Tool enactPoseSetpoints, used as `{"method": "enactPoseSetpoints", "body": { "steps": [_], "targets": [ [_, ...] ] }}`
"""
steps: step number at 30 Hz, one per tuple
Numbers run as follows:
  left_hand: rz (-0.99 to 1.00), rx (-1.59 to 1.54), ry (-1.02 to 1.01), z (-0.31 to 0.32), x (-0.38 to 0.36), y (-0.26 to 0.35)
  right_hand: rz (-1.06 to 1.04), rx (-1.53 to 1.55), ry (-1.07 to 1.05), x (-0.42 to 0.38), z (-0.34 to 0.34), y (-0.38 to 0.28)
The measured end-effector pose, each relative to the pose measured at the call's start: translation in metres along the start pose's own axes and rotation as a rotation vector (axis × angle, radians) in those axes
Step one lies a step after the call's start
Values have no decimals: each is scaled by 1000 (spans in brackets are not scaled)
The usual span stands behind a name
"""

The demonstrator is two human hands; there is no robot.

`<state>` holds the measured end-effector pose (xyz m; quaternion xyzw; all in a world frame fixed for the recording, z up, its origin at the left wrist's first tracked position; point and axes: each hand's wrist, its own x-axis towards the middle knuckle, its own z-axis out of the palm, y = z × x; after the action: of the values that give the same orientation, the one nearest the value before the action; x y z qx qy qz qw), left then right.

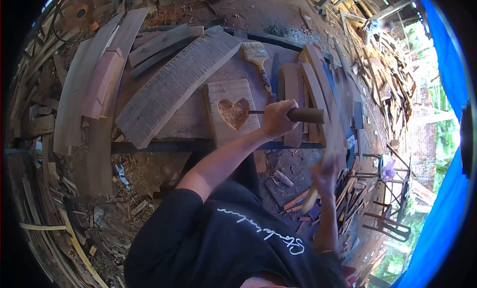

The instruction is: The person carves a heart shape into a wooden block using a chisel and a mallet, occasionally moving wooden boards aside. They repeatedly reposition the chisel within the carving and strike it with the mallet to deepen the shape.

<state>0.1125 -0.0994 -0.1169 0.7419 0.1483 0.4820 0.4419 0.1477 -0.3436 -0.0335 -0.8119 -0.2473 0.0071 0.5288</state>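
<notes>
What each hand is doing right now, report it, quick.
Left hand: closed, holding the chisel.
Right hand: closed, holding a wooden tool, blurred.

We've got a bare strip of bench (pixel 191 118) between the long curved plank (pixel 179 87) and the heart-carved block (pixel 232 111), room for a hand there! Beyond the block, the paintbrush (pixel 257 59) cuts into our gap. Over right, wood strips (pixel 314 92) crowd us, while the chisel (pixel 308 115) and, nearer us, the blurred mallet (pixel 337 134) block that side.
</notes>
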Motion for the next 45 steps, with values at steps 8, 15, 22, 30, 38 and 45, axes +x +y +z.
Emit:
{"method": "enactPoseSetpoints", "body": {
  "steps": [8,15,22,30,38,45],
  "targets": [
    [4,23,-53,4,-2,-2,-13,255,71,11,-7,-35],
    [0,42,-83,5,-3,-5,295,-172,-342,6,-16,-11],
    [15,57,-71,7,-5,-4,-176,37,70,-1,-7,36],
    [24,79,-138,6,-7,-4,32,206,141,-2,-6,-30],
    [16,156,-247,3,-19,-15,143,13,-54,-4,-13,-10],
    [155,110,-227,-1,-24,-9,-36,371,170,-13,-9,-11]
  ]
}}
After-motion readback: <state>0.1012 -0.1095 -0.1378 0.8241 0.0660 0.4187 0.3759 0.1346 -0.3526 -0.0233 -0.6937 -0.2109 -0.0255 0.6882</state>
